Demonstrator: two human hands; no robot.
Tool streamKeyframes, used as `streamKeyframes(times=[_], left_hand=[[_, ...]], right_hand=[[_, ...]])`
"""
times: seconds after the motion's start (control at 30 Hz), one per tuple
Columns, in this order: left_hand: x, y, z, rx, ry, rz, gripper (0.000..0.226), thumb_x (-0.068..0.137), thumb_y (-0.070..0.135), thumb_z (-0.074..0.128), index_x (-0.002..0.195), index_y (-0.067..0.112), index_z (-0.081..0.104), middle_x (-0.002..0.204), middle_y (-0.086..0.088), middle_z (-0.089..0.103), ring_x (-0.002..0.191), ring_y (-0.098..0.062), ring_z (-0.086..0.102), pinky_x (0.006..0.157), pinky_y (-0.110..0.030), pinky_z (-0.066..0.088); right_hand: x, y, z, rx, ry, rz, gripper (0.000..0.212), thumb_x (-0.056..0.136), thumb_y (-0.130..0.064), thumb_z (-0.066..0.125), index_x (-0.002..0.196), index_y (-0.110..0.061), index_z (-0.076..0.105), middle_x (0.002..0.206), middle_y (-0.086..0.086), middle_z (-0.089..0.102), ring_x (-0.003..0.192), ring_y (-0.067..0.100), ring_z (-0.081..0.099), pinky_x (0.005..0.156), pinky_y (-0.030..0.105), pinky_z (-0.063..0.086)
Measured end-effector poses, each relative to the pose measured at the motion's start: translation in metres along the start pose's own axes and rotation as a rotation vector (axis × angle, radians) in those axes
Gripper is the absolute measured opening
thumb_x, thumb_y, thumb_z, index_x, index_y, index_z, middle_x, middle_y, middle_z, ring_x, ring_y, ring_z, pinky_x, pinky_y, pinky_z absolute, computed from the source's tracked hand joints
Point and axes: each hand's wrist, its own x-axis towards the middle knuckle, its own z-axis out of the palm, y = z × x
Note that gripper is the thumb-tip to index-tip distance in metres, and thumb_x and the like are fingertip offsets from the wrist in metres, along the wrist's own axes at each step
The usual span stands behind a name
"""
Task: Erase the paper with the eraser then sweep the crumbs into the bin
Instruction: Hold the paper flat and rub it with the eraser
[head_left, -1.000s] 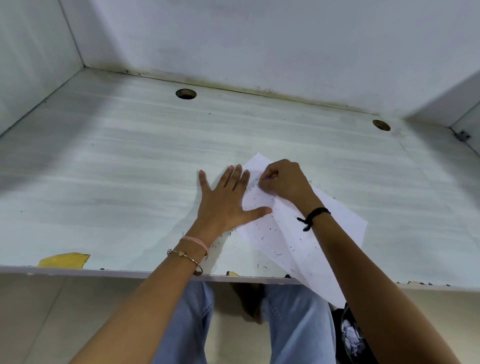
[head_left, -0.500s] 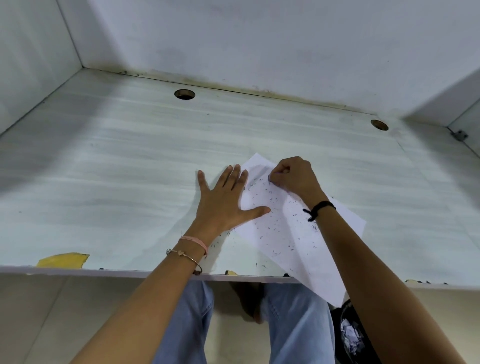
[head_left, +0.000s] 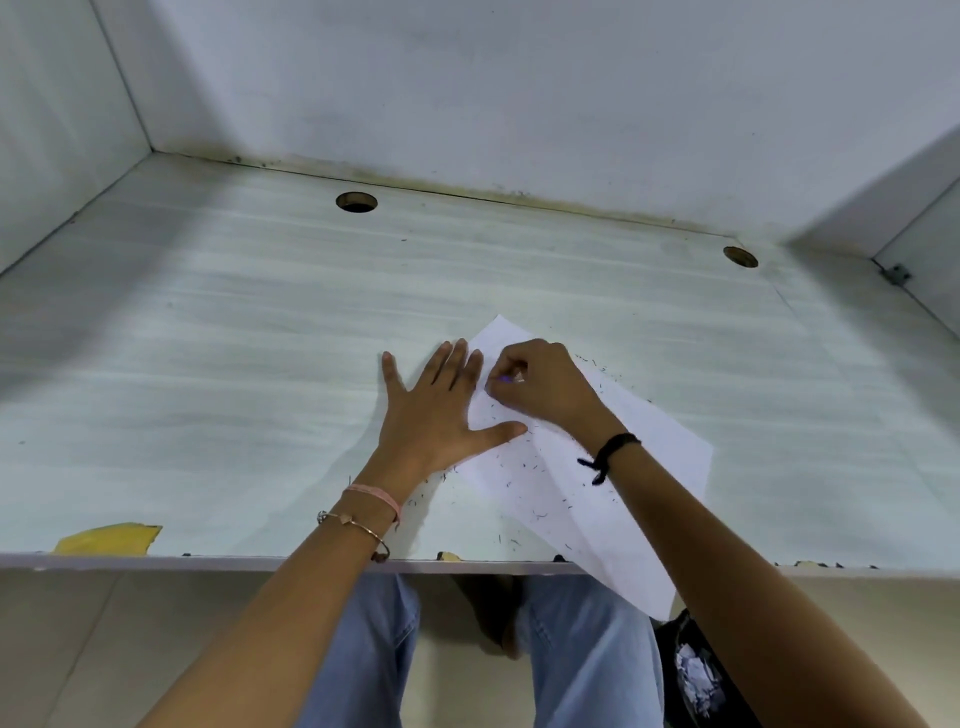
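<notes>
Rubbing is what is going on. The right hand (head_left: 545, 384) has slid back toward the left side of the paper (head_left: 649, 441). Half a second ago it was further to the right. Now it sits just beside the fingertips of the left hand (head_left: 441, 410). So it goes back and forth, and I think the erasing part is not done yet.

Of the two hands, the right one is curled up tight and pinches the eraser (head_left: 511, 378). Only a small pale bit of it shows. The left one is flat with its fingers spread. It has not moved, and it presses the left edge of the paper down on the surface (head_left: 234, 364).

Little dark crumbs (head_left: 524, 462) lie all over the paper, and some are on the surface near the left wrist. They need sweeping later.

The paper's near corner hangs over the front edge. Under it, on the right, is a dark bin (head_left: 691, 675) with crumpled white scraps inside. The person's legs (head_left: 587, 649) are just beside it, so crumbs could fall on them.

A yellow scrap (head_left: 106, 538) lies at the front left, well apart. Two round holes (head_left: 356, 201) sit far back.
</notes>
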Motion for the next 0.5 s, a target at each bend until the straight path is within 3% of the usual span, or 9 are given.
streamKeyframes(times=[0.13, 0.27, 0.33, 0.4, 0.43, 0.5], left_hand=[[0.000, 0.000, 0.000, -0.004, -0.017, -0.011, 0.109, 0.072, 0.094, 0.016, 0.156, 0.027, -0.005, 0.163, 0.007, -0.012, 0.148, -0.006, -0.016, 0.109, -0.068, -0.016], [0.000, -0.001, 0.000, -0.011, -0.008, -0.001, 0.107, 0.074, 0.092, 0.017, 0.156, 0.026, -0.003, 0.164, 0.007, -0.011, 0.148, -0.006, -0.015, 0.109, -0.069, -0.014], [0.001, 0.000, 0.000, -0.036, 0.008, -0.005, 0.101, 0.078, 0.088, 0.022, 0.156, 0.026, 0.005, 0.164, 0.006, -0.006, 0.149, -0.007, -0.011, 0.110, -0.069, -0.012], [0.003, 0.004, -0.002, -0.066, 0.033, -0.026, 0.090, 0.083, 0.082, 0.029, 0.152, 0.024, 0.019, 0.164, 0.005, 0.003, 0.150, -0.010, -0.003, 0.110, -0.070, -0.010], [0.005, 0.007, -0.004, -0.060, 0.050, -0.035, 0.086, 0.085, 0.079, 0.032, 0.149, 0.022, 0.024, 0.164, 0.003, 0.009, 0.150, -0.011, 0.000, 0.110, -0.070, -0.009], [0.012, 0.014, -0.006, -0.021, 0.092, -0.030, 0.085, 0.087, 0.076, 0.034, 0.147, 0.015, 0.029, 0.161, 0.000, 0.017, 0.151, -0.015, 0.004, 0.109, -0.070, -0.006]], right_hand=[[0.012, 0.027, -0.026, 0.086, 0.158, 0.133, 0.006, 0.076, -0.008, 0.067, 0.076, -0.008, 0.073, 0.067, -0.002, 0.065, 0.059, 0.005, 0.054, 0.046, 0.004, 0.036], [0.013, 0.041, -0.034, 0.136, 0.147, 0.178, 0.003, 0.078, -0.011, 0.072, 0.080, -0.010, 0.074, 0.069, -0.004, 0.064, 0.062, 0.004, 0.055, 0.051, 0.005, 0.039], [0.009, 0.047, -0.030, 0.227, 0.175, 0.166, 0.005, 0.078, -0.015, 0.073, 0.081, -0.011, 0.074, 0.077, 0.001, 0.070, 0.068, 0.009, 0.060, 0.058, 0.007, 0.043], [0.004, 0.055, -0.033, 0.371, 0.189, 0.173, 0.009, 0.080, -0.022, 0.072, 0.083, -0.014, 0.074, 0.084, 0.004, 0.074, 0.077, 0.016, 0.063, 0.069, 0.021, 0.047], [0.002, 0.057, -0.036, 0.443, 0.187, 0.181, 0.011, 0.081, -0.025, 0.071, 0.084, -0.015, 0.073, 0.087, 0.004, 0.075, 0.080, 0.020, 0.064, 0.070, 0.025, 0.048], [0.003, 0.060, -0.041, 0.523, 0.182, 0.196, 0.012, 0.082, -0.027, 0.070, 0.086, -0.016, 0.072, 0.090, 0.007, 0.075, 0.077, 0.019, 0.061, 0.062, 0.022, 0.045]])
